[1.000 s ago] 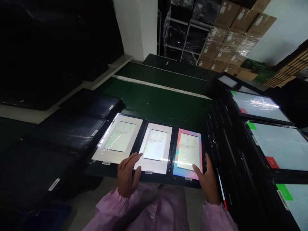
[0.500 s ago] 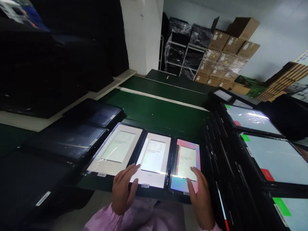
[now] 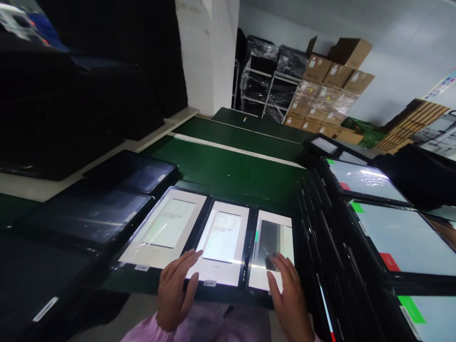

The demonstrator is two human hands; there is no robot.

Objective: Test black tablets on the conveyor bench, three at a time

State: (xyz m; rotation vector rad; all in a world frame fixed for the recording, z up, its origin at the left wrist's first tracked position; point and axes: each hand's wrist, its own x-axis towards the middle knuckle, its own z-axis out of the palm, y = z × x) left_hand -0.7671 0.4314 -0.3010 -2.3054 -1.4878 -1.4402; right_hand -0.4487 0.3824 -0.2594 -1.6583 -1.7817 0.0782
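Three lit tablets lie side by side at the near edge of a green bench (image 3: 228,166). My left hand (image 3: 174,292) rests open on the lower edge of the middle tablet (image 3: 223,242), its fingers stretched onto the screen. My right hand (image 3: 290,297) is open, with its fingertips on the screen of the right tablet (image 3: 272,237), which shows a white page with a dark panel in the middle. The left tablet (image 3: 166,228) shows a pale page and nothing touches it. Pink sleeves cover both my wrists.
Dark, unlit tablets (image 3: 99,209) lie in stacks to the left. To the right, rows of tablets (image 3: 363,178) stand lit, with green and red corner marks. Cardboard boxes (image 3: 331,90), wrapped racks (image 3: 263,80) and a white pillar (image 3: 206,52) stand behind the bench.
The right tablet's screen went from a colourful background with a form to a white page with a dark panel. My right hand moved from the tablet's right edge onto its screen. The view tilted up.
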